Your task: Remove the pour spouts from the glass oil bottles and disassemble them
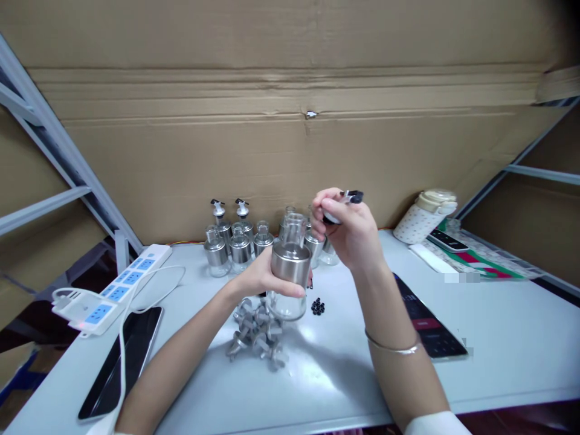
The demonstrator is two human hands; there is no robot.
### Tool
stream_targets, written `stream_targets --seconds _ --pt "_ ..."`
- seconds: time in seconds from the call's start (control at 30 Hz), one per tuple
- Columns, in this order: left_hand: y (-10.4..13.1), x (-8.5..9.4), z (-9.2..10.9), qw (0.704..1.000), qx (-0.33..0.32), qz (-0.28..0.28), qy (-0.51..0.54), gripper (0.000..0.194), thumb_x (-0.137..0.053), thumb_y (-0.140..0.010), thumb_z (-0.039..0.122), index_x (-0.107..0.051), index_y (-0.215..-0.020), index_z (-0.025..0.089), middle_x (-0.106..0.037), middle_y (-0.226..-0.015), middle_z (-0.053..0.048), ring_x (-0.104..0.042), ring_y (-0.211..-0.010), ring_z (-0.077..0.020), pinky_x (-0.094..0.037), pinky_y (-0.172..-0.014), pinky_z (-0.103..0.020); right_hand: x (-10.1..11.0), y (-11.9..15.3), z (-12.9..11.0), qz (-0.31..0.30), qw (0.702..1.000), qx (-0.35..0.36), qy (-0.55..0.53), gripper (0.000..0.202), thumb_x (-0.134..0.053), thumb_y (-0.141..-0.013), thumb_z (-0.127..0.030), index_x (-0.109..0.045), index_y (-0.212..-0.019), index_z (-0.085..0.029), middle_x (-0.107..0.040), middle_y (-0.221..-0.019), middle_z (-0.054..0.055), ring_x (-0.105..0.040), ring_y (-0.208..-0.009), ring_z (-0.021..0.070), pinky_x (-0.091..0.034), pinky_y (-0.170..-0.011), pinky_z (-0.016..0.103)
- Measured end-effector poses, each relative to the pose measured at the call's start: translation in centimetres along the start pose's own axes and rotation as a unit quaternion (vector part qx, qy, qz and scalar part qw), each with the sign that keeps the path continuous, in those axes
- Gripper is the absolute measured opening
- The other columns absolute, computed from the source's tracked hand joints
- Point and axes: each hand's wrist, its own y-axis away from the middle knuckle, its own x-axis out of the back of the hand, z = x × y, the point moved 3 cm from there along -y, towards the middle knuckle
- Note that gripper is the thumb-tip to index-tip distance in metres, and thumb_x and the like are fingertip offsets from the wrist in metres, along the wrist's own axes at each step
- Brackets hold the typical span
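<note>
My left hand is wrapped round a glass bottle with a brushed metal band, held upright above the table with its mouth uncovered. To the right of the bottle's neck, my right hand grips a pourer stopper with a black tip; my fingers hide most of it. Beneath the bottle lies a heap of grey metal pourer parts. A small cluster of black rings sits just right of them. Behind my hands stand several similar bottles, two at the back fitted with pourer tops.
At the left are a white power strip with a cable and a dark phone. To the right lie a tablet, a speckled bottle and another handheld device. Cardboard walls the back.
</note>
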Motion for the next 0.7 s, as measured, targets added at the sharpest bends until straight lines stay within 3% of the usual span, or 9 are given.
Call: stream_targets --seconds 0.1,0.2,0.33,0.5,0.6,0.7 --pt "-0.2 0.7 0.4 0.993 0.0 0.098 -0.061 0.041 -0.082 -0.054 0.031 -0.061 -0.086 0.015 -0.063 -0.076 -0.003 -0.059 -0.071 -0.0183 -0.048 -0.068 -0.031 0.0 0.6 -0.5 -0.08 0.982 0.02 0.171 0.023 -0.062 -0.078 -0.033 -0.065 -0.1 -0.025 -0.05 -0.063 -0.005 -0.044 -0.05 0.0097 -0.039 -0.051 0.026" --pt "-0.4 1.0 0.1 0.986 0.016 0.151 -0.067 0.046 -0.081 -0.056 0.032 -0.058 -0.091 0.016 -0.062 -0.079 -0.002 -0.059 -0.075 -0.0191 -0.047 -0.071 -0.032 -0.5 0.9 -0.2 -0.133 0.946 0.027 0.293 0.034 -0.058 -0.078 -0.021 -0.06 -0.111 -0.028 -0.059 -0.072 -0.004 -0.052 -0.059 0.0126 -0.042 -0.06 0.027" --pt "-0.7 1.6 -1.3 0.971 0.041 0.219 -0.083 0.054 -0.081 -0.057 0.035 -0.051 -0.098 0.017 -0.06 -0.093 -0.004 -0.059 -0.089 -0.0223 -0.046 -0.078 -0.033 -0.5 0.5 1.3 -0.129 0.923 0.034 0.36 0.038 -0.05 -0.074 -0.01 -0.053 -0.108 -0.024 -0.064 -0.083 0.0 -0.056 -0.065 0.0148 -0.042 -0.064 0.027" --pt "-0.9 3.0 -1.6 0.966 -0.015 0.218 -0.138 0.057 -0.072 -0.069 0.031 -0.043 -0.116 0.016 -0.054 -0.117 -0.009 -0.051 -0.113 -0.024 -0.039 -0.097 -0.035 -0.6 -0.1 2.8 -0.107 0.916 0.084 0.376 0.033 -0.042 -0.07 -0.006 -0.051 -0.098 -0.022 -0.065 -0.094 0.004 -0.06 -0.077 0.0165 -0.043 -0.071 0.027" --pt "-0.5 4.4 -1.3 0.97 0.014 0.2 -0.139 0.066 -0.07 -0.071 0.032 -0.038 -0.126 0.018 -0.049 -0.129 -0.012 -0.048 -0.118 -0.0256 -0.039 -0.098 -0.038 -1.1 -0.4 3.9 -0.11 0.919 0.093 0.367 0.034 -0.041 -0.068 -0.005 -0.051 -0.096 -0.021 -0.064 -0.092 0.004 -0.061 -0.08 0.0173 -0.043 -0.072 0.027" --pt "0.2 5.6 -1.1 0.965 0.044 0.199 -0.164 0.07 -0.069 -0.071 0.033 -0.036 -0.131 0.02 -0.039 -0.142 -0.014 -0.037 -0.131 -0.0276 -0.034 -0.105 -0.041 -1.6 -0.6 4.9 -0.113 0.91 0.112 0.384 0.035 -0.041 -0.068 -0.004 -0.053 -0.097 -0.02 -0.064 -0.095 0.006 -0.061 -0.084 0.0183 -0.044 -0.075 0.029"
